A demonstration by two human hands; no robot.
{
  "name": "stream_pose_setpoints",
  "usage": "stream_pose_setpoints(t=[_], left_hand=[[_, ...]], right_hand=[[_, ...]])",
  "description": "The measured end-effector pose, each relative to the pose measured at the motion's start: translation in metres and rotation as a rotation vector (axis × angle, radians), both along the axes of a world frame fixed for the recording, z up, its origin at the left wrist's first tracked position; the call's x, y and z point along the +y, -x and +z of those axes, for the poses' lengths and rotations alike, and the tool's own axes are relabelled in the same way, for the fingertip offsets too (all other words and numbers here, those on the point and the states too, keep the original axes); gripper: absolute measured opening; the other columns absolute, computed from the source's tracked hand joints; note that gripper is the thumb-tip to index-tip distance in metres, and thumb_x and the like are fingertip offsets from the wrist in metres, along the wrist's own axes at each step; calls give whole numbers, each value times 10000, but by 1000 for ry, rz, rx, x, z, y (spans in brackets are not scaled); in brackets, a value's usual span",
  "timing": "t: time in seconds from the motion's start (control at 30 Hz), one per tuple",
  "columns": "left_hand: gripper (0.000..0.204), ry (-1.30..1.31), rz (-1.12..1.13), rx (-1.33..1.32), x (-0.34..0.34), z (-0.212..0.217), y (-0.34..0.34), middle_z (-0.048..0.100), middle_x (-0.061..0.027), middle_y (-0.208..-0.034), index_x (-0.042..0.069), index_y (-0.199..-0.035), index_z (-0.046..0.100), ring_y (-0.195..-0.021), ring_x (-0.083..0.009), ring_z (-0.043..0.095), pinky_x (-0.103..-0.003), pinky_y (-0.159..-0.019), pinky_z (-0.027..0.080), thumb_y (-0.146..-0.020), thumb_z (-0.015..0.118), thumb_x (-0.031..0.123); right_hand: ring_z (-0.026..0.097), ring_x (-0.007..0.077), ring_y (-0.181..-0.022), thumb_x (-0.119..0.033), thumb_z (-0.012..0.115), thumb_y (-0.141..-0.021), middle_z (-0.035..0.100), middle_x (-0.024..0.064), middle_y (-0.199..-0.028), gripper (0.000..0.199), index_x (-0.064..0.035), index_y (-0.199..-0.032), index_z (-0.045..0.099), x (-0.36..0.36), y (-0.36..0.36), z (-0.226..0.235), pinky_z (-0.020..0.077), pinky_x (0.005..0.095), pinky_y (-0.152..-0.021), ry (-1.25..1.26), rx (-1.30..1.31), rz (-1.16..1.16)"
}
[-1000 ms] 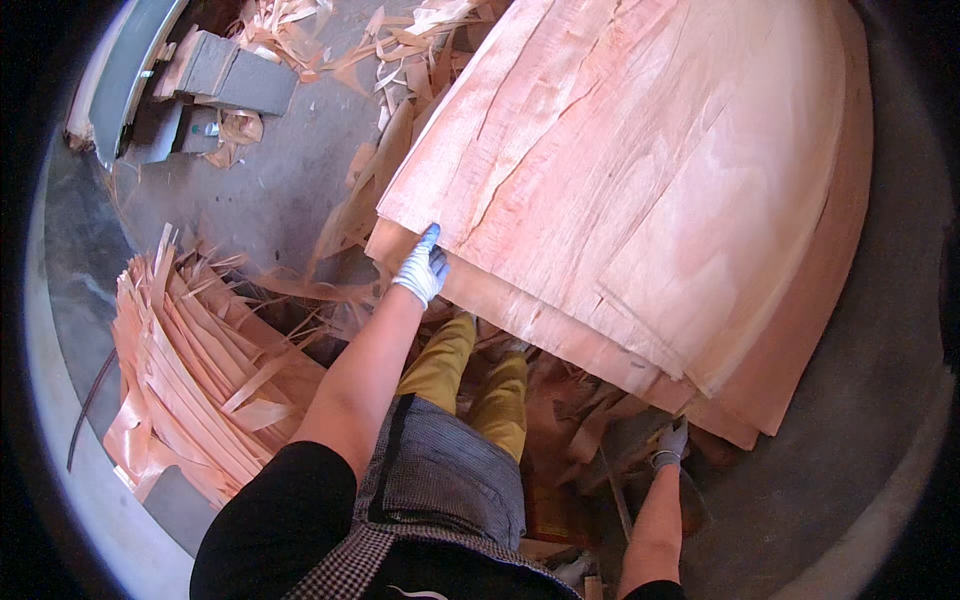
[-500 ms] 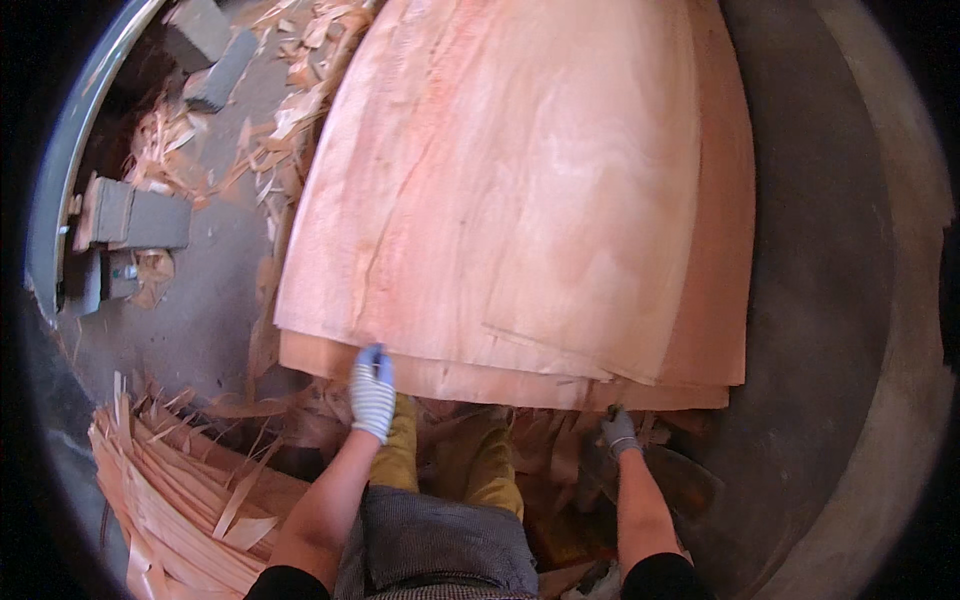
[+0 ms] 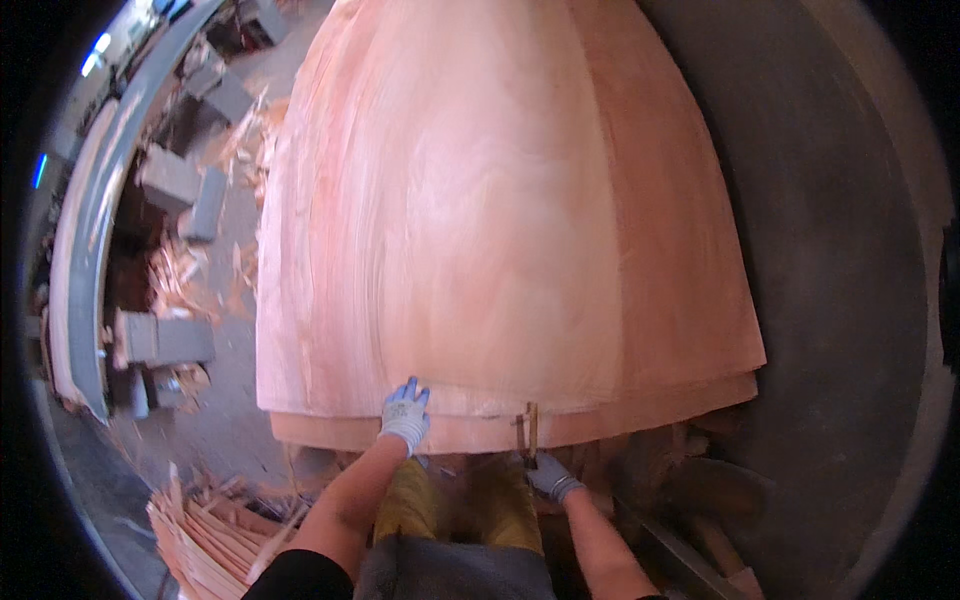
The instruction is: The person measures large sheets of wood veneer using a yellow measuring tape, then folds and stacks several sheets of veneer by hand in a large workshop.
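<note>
A large pinkish-tan wood veneer sheet [image 3: 500, 250] lies before me over other sheets, whose lower edge [image 3: 340, 430] juts out toward me. My left hand [image 3: 405, 415], in a pale glove, rests on the sheet near its front edge with fingers stretched out. Just off that edge, right of centre, my gloved right hand [image 3: 552, 478] is closed around a narrow brown stick-like tool [image 3: 532, 425]. Its upper end overlaps the sheet edge in view; its exact kind is unclear. My right fingers are partly in shadow.
Bundled veneer strips [image 3: 215, 540] lie at the lower left. Grey blocks [image 3: 180, 340] and wood scraps [image 3: 180, 275] are on the floor at left, beside a long metal-edged structure [image 3: 95, 230]. Dark floor [image 3: 820, 250] runs along the right. Debris lies beneath the front edge.
My left hand has gone from pinching at the sheet edge to lying flat on it. My right hand has moved left along the edge. The view has shifted, and the top sheet's loose front flap no longer shows.
</note>
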State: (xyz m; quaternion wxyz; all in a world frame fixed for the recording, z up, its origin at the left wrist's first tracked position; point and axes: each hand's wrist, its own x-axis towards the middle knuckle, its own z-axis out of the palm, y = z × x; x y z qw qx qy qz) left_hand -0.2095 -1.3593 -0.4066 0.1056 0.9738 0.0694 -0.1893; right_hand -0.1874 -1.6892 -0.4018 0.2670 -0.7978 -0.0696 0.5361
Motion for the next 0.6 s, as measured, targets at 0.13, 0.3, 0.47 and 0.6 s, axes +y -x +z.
stream_pose_setpoints(t=[0.13, 0.3, 0.47, 0.6], left_hand=[[545, -111, -7, 318, -7, -3, -10, 267, -187, -1399, 135, -1272, 445, -1237, -307, 348, -417, -964, 348, -764, 542, 309], [618, -75, 4, 523, -8, 6, -28, 126, -219, -1434, 119, -1332, 360, -1287, -351, 254, -394, -1027, 282, -783, 526, 351], [653, -57, 95, 518, -16, 14, -24, 0, -307, -1411, 170, -1350, 341, -1292, -400, 220, -353, -1044, 268, -769, 559, 373], [614, -81, 143, 518, -15, 15, -25, 20, -294, -1412, 228, -1337, 364, -1245, -405, 309, -333, -1019, 313, -767, 578, 306]], right_hand=[[585, 353, -840, -222, 586, -768, 598, 227, -878, 269, -4, -927, 583, 36, -28, 18, 455, 396, -724, -38, -498, -668], [579, 264, -716, -207, 625, -760, 591, 187, -774, 220, 1, -826, 592, -20, -41, 29, 449, 354, -649, -64, -672, -871], [579, 341, -752, -222, 606, -768, 601, 187, -788, 210, -20, -816, 581, -104, -62, 35, 449, 380, -657, -5, -644, -867], [569, 357, -747, -233, 626, -748, 593, 186, -770, 243, -7, -824, 573, -141, -44, 28, 449, 393, -649, 113, -693, -691]])
